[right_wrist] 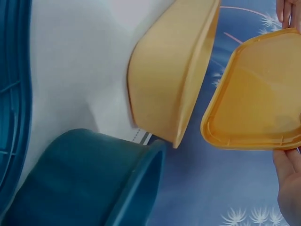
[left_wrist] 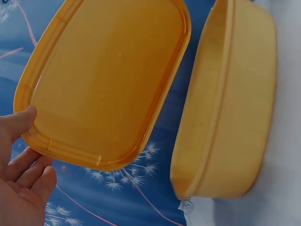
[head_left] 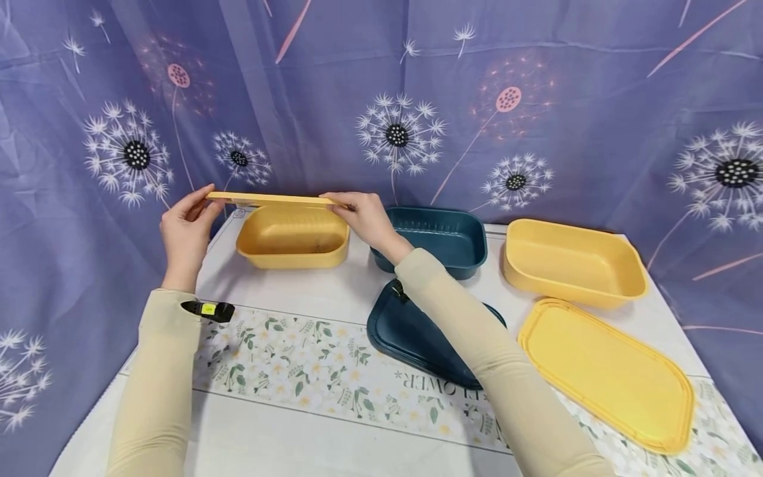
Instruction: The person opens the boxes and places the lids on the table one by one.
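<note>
Both hands hold a flat yellow lid point(head_left: 271, 198) level, just above an open yellow tub point(head_left: 292, 237) at the table's back left. My left hand point(head_left: 187, 228) pinches the lid's left end; my right hand point(head_left: 363, 215) pinches its right end. In the left wrist view the lid's underside point(left_wrist: 103, 80) hangs apart from the tub point(left_wrist: 230, 103), with my left hand point(left_wrist: 21, 160) at its edge. The right wrist view shows the lid point(right_wrist: 258, 99), the tub point(right_wrist: 171, 75) and my right hand point(right_wrist: 289, 181) at the lid's rim.
A dark blue tub point(head_left: 444, 240) stands behind its blue lid point(head_left: 411, 331), partly under my right sleeve. To the right are a second yellow tub point(head_left: 572, 262) and its yellow lid point(head_left: 608, 371). A floral runner point(head_left: 310, 368) crosses the white table. A dandelion-print curtain point(head_left: 381, 99) hangs behind.
</note>
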`<state>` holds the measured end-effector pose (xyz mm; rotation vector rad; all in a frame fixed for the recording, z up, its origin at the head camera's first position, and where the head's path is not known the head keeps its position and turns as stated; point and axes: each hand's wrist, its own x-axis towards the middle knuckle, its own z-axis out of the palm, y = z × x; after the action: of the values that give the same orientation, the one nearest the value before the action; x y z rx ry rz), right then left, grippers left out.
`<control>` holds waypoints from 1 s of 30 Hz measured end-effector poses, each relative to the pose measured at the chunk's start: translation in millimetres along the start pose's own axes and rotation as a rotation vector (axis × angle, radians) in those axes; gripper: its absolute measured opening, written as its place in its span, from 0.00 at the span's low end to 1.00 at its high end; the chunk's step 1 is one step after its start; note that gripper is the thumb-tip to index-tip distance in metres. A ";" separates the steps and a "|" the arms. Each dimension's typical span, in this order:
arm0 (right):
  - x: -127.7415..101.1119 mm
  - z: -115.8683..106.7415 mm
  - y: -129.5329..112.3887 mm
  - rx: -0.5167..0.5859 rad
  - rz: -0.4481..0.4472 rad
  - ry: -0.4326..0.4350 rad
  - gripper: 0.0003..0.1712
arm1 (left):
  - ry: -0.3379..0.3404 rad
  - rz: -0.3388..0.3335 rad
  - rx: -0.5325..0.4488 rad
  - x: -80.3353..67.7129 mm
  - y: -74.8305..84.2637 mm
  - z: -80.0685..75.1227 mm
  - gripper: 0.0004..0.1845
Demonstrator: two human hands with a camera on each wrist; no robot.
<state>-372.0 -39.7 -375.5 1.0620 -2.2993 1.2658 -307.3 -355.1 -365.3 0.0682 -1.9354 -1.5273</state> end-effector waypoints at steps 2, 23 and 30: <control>-0.4 -1.8 -2.4 -0.001 -0.001 0.003 0.18 | 0.012 -0.003 0.025 -0.5 5.1 -1.0 0.20; -16.0 -15.4 -25.5 0.123 0.064 -0.005 0.17 | 0.020 0.076 0.042 -14.7 33.5 -19.0 0.20; -23.6 -14.4 -32.9 0.154 0.076 -0.012 0.17 | 0.018 0.096 0.041 -21.0 40.8 -25.4 0.20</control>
<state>-333.0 -28.0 -361.4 1.0419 -2.3009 1.4913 -263.4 -354.8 -336.5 0.0063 -1.9276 -1.4199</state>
